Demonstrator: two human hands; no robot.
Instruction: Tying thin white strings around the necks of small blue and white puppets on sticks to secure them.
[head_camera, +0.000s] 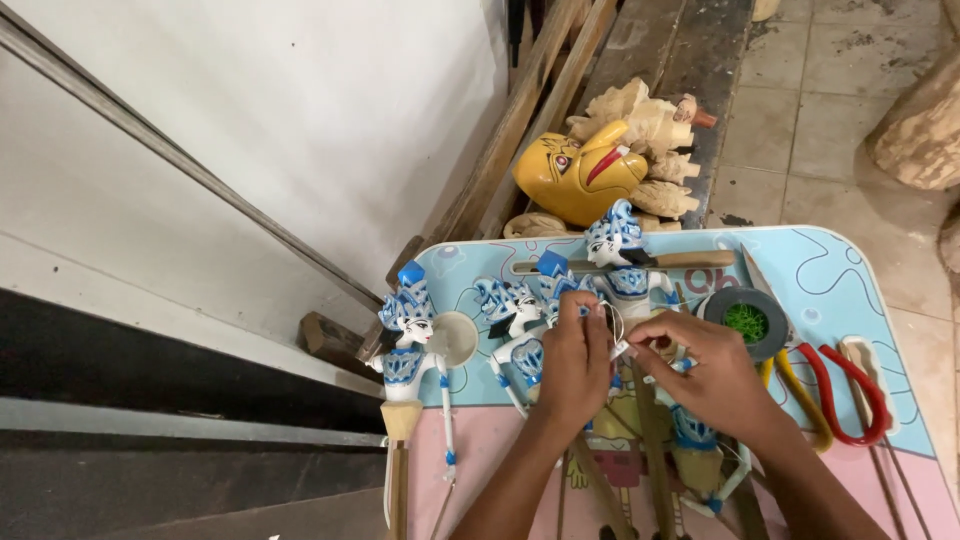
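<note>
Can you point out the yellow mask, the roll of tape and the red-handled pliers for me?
yellow mask (570, 172): head view, on its painted cheek.
roll of tape (775, 335): head view, on the dark outer ring.
red-handled pliers (866, 392): head view, on a red handle.

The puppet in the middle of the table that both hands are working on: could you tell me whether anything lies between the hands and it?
Nothing visible does. The left hand and the right hand both already rest on the blue-and-white puppet, fingers meeting over it. The other puppets lie beside them, not between.

The puppets (405, 335) are white with blue patterned headdresses and collars. The desk (830, 275) is pale blue with squiggles, pink lower down. The carved mask (575, 170) is yellow with red lips.
</note>
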